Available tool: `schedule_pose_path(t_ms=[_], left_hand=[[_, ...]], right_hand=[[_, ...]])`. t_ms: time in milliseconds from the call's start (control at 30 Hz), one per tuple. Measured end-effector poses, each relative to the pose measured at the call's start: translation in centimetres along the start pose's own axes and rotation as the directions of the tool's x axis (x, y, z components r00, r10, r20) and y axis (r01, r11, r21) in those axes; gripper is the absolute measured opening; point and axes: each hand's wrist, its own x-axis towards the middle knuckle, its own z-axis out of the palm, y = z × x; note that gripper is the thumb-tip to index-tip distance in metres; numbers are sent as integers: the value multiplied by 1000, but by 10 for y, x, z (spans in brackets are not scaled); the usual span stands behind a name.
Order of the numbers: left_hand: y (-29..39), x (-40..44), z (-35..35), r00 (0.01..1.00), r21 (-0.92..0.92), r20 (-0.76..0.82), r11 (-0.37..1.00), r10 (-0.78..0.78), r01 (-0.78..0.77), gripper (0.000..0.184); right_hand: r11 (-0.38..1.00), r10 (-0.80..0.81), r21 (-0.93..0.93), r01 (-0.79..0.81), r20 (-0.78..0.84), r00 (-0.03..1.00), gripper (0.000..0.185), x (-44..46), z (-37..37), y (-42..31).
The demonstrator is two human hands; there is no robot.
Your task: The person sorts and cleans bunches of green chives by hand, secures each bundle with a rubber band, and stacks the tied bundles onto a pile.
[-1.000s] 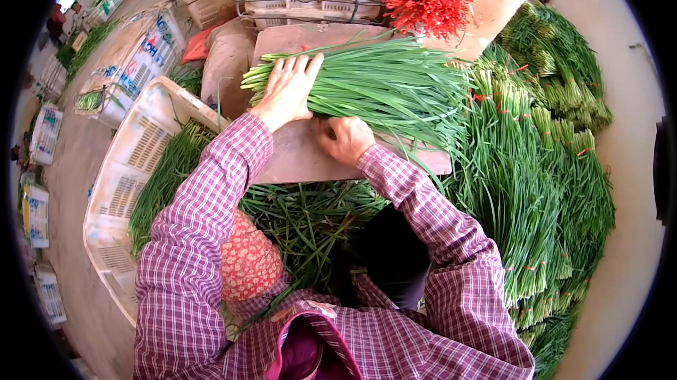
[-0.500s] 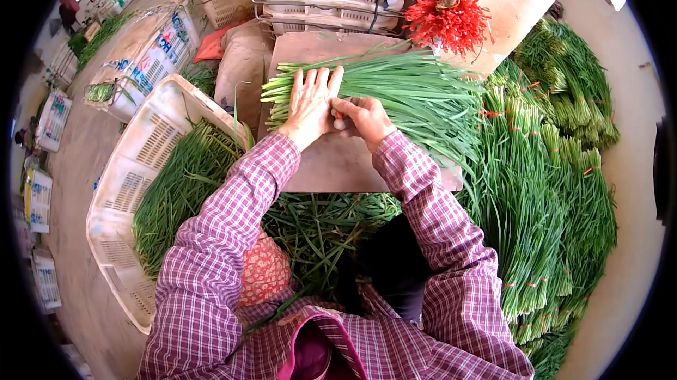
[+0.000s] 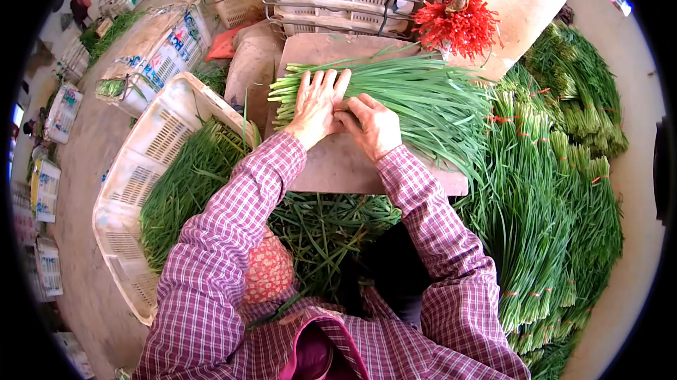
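Greens (image 3: 423, 101) lie beneath my spread left hand (image 3: 317, 107); my right hand (image 3: 374, 126) curls beside it, whether gripping anything I cannot tell.

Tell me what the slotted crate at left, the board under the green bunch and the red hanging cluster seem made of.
Crate: likely molded plastic, off-white and scuffed; regular slots are formed into its walls.
Board: matte, pinkish-brown and stained; perhaps wood, but no clear grain shows, so I can't be sure.
Red cluster: probably thin plastic strips, judging by the bright, even color and narrow ends.
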Motion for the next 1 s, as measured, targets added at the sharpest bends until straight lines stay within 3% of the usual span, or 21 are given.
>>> schedule_pose_path(t_ms=[100, 167, 233, 267, 333, 367, 400, 433, 500, 533, 567, 633, 700, 733, 833, 967, 1000], left_hand=[[-1, -1, 2, 1000, -26, -19, 999, -19, 19, 93], [-1, 1, 1, 999, -3, -6, 999, -40, 40, 95], [-4, 4, -13, 999, -60, 53, 998, -10, 13, 98], [-4, 6, -20, 977, -54, 206, 996, -60, 72, 107], [-11, 2, -20, 979, -118, 199, 991, -39, 63, 108], [-18, 1, -21, 981, -186, 192, 981, -16, 52, 110], [-26, 6, -29, 958, -279, 285, 957, 8, 75, 116], [-32, 13, -43, 964, -407, 261, 912, 53, 60, 101], [-50, 35, -53, 966, -646, 254, 736, -43, 202, 81], [-67, 49, -42, 979, -667, 181, 720, -93, 191, 63], [-76, 64, -46, 979, -505, 145, 840, -144, 199, 55], [-93, 91, -24, 893, -410, 352, 812, -280, 416, 41], [-111, 111, 18, 757, -167, 585, 871, -290, 463, 38], [-103, 105, 25, 770, -253, 558, 819, -310, 514, 33], [-97, 111, 39, 747, -131, 582, 869, -322, 477, 34], [-99, 116, 41, 749, -122, 561, 860, -352, 495, 37], [-95, 120, 41, 701, -52, 594, 850, -396, 524, 38]], right_hand=[[996, -21, -82, 20, -10, 1000, 15, 8, -4, 1], [923, -227, -316, 219, 14, 974, 14, 21, -11, 10], [897, -323, -325, 301, -17, 946, 15, 37, -12, 23], [895, -334, -315, 316, -3, 943, 16, 45, -12, 30], [891, -350, -305, 335, 5, 937, 17, 52, -7, 45], [935, -279, -208, 286, 64, 958, 18, 53, -3, 52], [968, -209, -113, 225, 132, 969, 19, 52, 0, 57], [979, -179, -73, 191, 141, 974, 20, 50, 1, 59], [986, -143, -65, 151, 114, 983, 18, 41, 4, 57], [988, -138, -55, 144, 99, 985, 15, 37, 3, 50], [986, -149, -64, 153, 66, 987, 13, 34, 5, 47], [988, -146, -46, 148, 44, 988, 13, 34, 5, 41], [986, -161, -44, 162, 20, 987, 13, 31, 6, 41], [984, -176, -41, 176, -1, 984, 13, 31, 7, 41], [981, -183, -64, 181, -17, 983, 13, 29, 9, 41], [984, -172, -43, 171, -17, 985, 13, 28, 11, 43], [979, -190, -81, 187, -32, 981, 13, 29, 12, 42]])
